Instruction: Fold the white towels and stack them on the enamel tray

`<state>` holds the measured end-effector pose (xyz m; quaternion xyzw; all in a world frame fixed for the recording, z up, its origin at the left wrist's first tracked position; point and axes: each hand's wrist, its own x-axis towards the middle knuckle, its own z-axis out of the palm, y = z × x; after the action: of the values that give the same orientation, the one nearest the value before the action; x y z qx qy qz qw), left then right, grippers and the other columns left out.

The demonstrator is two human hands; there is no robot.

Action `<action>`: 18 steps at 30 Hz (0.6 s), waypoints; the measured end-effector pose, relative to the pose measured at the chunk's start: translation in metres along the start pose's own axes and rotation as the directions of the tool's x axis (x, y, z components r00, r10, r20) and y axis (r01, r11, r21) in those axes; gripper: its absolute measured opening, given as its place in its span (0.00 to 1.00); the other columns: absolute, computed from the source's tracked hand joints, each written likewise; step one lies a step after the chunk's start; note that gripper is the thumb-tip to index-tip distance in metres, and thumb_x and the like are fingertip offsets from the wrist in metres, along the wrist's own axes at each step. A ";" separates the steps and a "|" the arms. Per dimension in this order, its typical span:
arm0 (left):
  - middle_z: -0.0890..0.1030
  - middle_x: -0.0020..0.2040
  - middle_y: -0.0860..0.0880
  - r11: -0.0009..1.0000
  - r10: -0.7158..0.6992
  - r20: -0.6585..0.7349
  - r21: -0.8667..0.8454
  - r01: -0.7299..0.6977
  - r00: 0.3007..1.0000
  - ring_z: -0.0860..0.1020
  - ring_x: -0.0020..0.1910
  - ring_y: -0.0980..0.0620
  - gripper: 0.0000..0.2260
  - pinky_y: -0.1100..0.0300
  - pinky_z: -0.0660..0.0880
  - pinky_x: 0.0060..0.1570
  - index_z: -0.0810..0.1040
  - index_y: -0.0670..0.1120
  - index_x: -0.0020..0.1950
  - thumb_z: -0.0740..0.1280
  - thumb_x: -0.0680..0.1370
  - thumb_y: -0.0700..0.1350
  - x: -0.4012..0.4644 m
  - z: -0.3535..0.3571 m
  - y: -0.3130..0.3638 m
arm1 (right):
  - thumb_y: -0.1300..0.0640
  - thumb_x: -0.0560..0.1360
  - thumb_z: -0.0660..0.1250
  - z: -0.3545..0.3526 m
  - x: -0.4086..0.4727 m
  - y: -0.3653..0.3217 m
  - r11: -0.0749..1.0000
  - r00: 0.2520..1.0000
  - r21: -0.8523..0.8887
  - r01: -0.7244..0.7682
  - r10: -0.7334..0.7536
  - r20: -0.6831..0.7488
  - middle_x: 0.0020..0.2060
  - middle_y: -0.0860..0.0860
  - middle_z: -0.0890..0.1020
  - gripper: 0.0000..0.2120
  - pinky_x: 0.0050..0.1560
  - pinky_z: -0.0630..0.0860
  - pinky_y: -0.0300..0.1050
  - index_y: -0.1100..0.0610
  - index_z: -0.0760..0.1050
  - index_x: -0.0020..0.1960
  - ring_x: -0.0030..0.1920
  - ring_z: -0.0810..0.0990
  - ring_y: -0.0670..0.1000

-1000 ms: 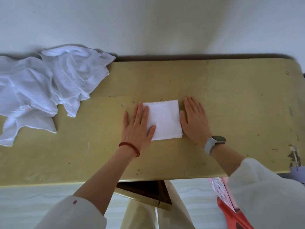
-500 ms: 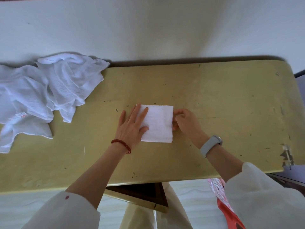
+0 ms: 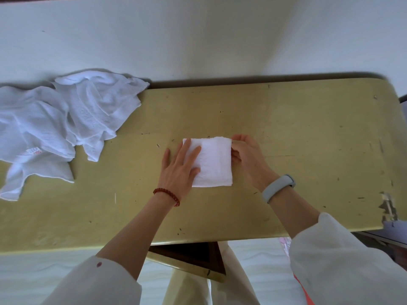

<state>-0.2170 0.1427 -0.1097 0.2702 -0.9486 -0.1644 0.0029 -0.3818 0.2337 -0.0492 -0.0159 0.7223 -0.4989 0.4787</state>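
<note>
A small folded white towel (image 3: 214, 164) lies flat in the middle of the yellow table (image 3: 297, 133). My left hand (image 3: 179, 170) presses flat on the towel's left part, fingers straight. My right hand (image 3: 246, 157) pinches the towel's right edge near its far corner, fingers curled. A heap of unfolded white towels (image 3: 55, 126) lies at the table's far left. No enamel tray is in view.
A pale wall runs behind the table. The table's right front corner has chipped paint (image 3: 387, 205). Below the front edge I see a dark wooden frame (image 3: 193, 258) and something red-orange (image 3: 305, 293) at the lower right.
My right hand went from lying flat beside the towel to pinching its right edge. The camera view has shifted, so the towel and hands sit a little higher and farther left on the table.
</note>
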 end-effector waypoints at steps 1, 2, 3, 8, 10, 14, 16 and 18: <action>0.68 0.69 0.38 1.000 0.004 -0.003 0.006 -0.004 1.000 0.69 0.67 0.38 0.22 0.37 0.60 0.62 0.61 0.48 0.69 0.53 0.76 0.49 0.000 0.000 0.000 | 0.64 0.75 0.58 0.000 -0.001 -0.001 1.000 1.000 -0.007 -0.005 0.005 0.014 0.42 0.51 0.76 0.15 0.37 0.71 0.39 0.61 0.67 0.61 0.38 0.74 0.47; 0.69 0.69 0.38 1.000 0.007 -0.009 0.010 -0.007 1.000 0.69 0.66 0.38 0.22 0.37 0.60 0.62 0.61 0.48 0.69 0.54 0.76 0.49 0.000 0.000 0.000 | 0.63 0.76 0.59 0.000 -0.001 -0.001 0.999 1.000 -0.033 -0.013 0.013 0.024 0.41 0.50 0.76 0.15 0.38 0.72 0.39 0.60 0.66 0.62 0.38 0.74 0.47; 0.69 0.69 0.38 1.000 0.008 -0.011 0.011 -0.008 1.000 0.70 0.66 0.37 0.21 0.37 0.60 0.62 0.61 0.48 0.69 0.54 0.76 0.49 0.000 0.000 0.000 | 0.61 0.76 0.60 0.000 -0.001 -0.002 0.997 0.999 -0.077 -0.019 0.021 0.028 0.41 0.49 0.76 0.16 0.39 0.72 0.39 0.59 0.66 0.63 0.38 0.75 0.47; 0.68 0.69 0.39 1.000 -0.008 0.002 0.005 0.008 1.000 0.69 0.67 0.38 0.21 0.38 0.59 0.63 0.61 0.49 0.69 0.53 0.76 0.49 0.000 -0.001 0.001 | 0.59 0.76 0.64 0.001 0.002 -0.003 0.987 0.999 -0.159 -0.024 0.029 0.029 0.52 0.52 0.77 0.22 0.41 0.73 0.36 0.56 0.63 0.68 0.43 0.76 0.46; 0.68 0.70 0.39 1.000 -0.012 0.012 0.010 0.012 1.000 0.69 0.67 0.38 0.21 0.39 0.58 0.63 0.62 0.49 0.69 0.53 0.76 0.49 0.000 -0.002 0.002 | 0.62 0.75 0.64 0.003 0.004 -0.004 0.993 0.998 -0.111 -0.038 0.042 0.035 0.52 0.54 0.77 0.22 0.43 0.75 0.39 0.56 0.63 0.68 0.43 0.77 0.49; 0.69 0.69 0.40 1.000 -0.011 0.034 0.021 0.010 0.999 0.69 0.67 0.38 0.22 0.38 0.59 0.63 0.65 0.47 0.69 0.54 0.75 0.48 0.000 -0.005 0.004 | 0.64 0.75 0.62 0.001 0.007 0.003 0.933 0.991 -0.343 0.110 -0.130 -0.036 0.48 0.53 0.76 0.20 0.44 0.74 0.41 0.56 0.66 0.66 0.45 0.76 0.49; 0.68 0.70 0.40 0.999 -0.010 0.061 0.032 0.008 0.998 0.68 0.67 0.38 0.22 0.37 0.60 0.63 0.66 0.46 0.69 0.53 0.75 0.48 0.001 -0.005 0.004 | 0.64 0.75 0.61 -0.003 0.008 0.009 0.854 0.962 -0.485 0.187 -0.259 -0.085 0.47 0.50 0.74 0.19 0.46 0.69 0.39 0.57 0.67 0.65 0.46 0.74 0.48; 0.66 0.71 0.40 0.999 -0.013 0.096 0.042 0.009 0.995 0.67 0.69 0.39 0.23 0.37 0.60 0.63 0.65 0.46 0.70 0.52 0.76 0.48 0.001 -0.005 0.004 | 0.65 0.75 0.60 -0.006 0.006 0.015 0.786 0.917 -0.567 0.247 -0.379 -0.126 0.51 0.52 0.74 0.18 0.48 0.70 0.41 0.58 0.68 0.65 0.47 0.74 0.50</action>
<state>-0.2195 0.1444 -0.1039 0.2674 -0.9493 -0.1576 -0.0494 -0.3820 0.2422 -0.0636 -0.2117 0.8712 -0.3462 0.2764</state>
